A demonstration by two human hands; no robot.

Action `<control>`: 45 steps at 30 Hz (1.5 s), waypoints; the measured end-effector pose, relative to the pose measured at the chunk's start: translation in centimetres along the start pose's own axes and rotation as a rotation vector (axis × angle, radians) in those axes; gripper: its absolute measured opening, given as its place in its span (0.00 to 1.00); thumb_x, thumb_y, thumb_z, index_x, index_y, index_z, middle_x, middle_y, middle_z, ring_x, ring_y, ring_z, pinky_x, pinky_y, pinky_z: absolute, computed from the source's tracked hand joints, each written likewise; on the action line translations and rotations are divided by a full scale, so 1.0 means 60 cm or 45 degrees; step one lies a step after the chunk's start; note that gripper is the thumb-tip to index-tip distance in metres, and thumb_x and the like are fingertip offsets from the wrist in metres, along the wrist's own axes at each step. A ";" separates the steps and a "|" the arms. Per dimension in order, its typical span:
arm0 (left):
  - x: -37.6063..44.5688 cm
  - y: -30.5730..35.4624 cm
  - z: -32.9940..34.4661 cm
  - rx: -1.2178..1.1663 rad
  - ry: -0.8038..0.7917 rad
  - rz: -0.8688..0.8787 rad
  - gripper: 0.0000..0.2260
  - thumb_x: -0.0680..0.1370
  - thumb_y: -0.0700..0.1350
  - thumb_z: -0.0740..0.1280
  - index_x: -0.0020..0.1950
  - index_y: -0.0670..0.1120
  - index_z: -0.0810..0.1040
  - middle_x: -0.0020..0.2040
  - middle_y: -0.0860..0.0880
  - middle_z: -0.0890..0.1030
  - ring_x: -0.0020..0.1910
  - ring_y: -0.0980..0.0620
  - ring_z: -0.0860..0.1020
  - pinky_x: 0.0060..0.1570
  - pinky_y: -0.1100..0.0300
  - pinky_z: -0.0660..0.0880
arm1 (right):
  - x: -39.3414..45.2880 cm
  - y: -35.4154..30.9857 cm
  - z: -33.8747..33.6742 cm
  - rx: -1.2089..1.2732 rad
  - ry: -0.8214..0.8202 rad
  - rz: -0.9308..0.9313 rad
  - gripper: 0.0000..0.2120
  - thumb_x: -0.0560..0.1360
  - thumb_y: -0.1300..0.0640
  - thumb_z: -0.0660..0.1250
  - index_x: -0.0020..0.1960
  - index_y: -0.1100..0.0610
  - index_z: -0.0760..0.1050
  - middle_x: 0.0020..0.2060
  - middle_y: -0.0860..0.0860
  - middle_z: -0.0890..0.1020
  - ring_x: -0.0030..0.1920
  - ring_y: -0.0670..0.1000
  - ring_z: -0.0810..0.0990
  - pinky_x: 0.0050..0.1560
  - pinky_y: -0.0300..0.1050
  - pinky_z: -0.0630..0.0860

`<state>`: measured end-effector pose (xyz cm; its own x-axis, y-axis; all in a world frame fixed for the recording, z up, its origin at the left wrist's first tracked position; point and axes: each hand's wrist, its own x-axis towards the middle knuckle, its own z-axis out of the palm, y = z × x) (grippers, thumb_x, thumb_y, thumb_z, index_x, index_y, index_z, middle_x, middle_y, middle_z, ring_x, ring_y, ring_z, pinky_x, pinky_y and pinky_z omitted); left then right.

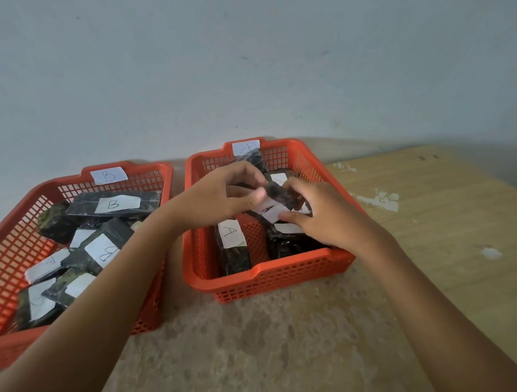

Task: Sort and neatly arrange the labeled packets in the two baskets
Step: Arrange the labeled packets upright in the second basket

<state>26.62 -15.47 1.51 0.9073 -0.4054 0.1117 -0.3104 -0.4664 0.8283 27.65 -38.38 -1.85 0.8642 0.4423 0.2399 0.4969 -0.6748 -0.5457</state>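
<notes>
Left hand (228,192): over basket A, fingers curled, pinching the upper end of a dark packet (280,196).
Right hand (324,218): over the same basket, thumb and fingers on the lower part of that packet and its white label; the exact grip is blurred, it seems to pinch it.
Basket A (266,279): orange, right of the pair, "A" tag on its far rim; holds several dark packets, one labelled A (230,241) lying at its left side.
Basket B (3,239): orange, left, "B" tag on far rim; jumbled packets inside, most labelled B, one (48,264) apparently A.
Desk (426,216): both baskets sit on it, just beside each other.
</notes>
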 end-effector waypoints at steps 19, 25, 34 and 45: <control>-0.024 0.083 -0.008 1.147 -0.452 -0.114 0.25 0.72 0.68 0.70 0.67 0.63 0.76 0.57 0.60 0.78 0.56 0.56 0.77 0.53 0.58 0.73 | -0.004 -0.004 -0.012 0.001 0.611 0.132 0.13 0.83 0.54 0.63 0.64 0.59 0.71 0.38 0.47 0.76 0.36 0.51 0.73 0.35 0.46 0.64; -0.028 0.071 0.055 1.122 -0.290 -0.104 0.25 0.70 0.76 0.63 0.63 0.67 0.74 0.51 0.61 0.81 0.42 0.65 0.77 0.49 0.57 0.79 | -0.005 0.004 -0.020 0.267 0.507 0.227 0.11 0.81 0.50 0.65 0.60 0.53 0.73 0.43 0.53 0.83 0.40 0.55 0.82 0.42 0.52 0.80; -0.019 0.048 0.053 0.747 -0.491 -0.127 0.16 0.83 0.56 0.64 0.69 0.71 0.72 0.52 0.64 0.76 0.47 0.64 0.73 0.56 0.58 0.70 | -0.001 0.005 -0.018 0.363 0.398 0.295 0.17 0.78 0.44 0.64 0.65 0.48 0.73 0.46 0.46 0.85 0.39 0.51 0.84 0.48 0.56 0.82; -0.003 0.061 0.084 1.189 -0.559 -0.218 0.17 0.83 0.63 0.54 0.72 0.75 0.64 0.56 0.53 0.65 0.52 0.52 0.74 0.58 0.51 0.74 | 0.002 0.005 -0.016 0.372 0.339 0.322 0.17 0.79 0.44 0.62 0.65 0.47 0.73 0.45 0.45 0.85 0.42 0.52 0.85 0.50 0.57 0.82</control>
<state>23.91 -21.08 1.72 0.8351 -0.4395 -0.3309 -0.4529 -0.8907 0.0400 27.99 -39.09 -1.20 0.9646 0.0925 0.2469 0.2576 -0.5303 -0.8077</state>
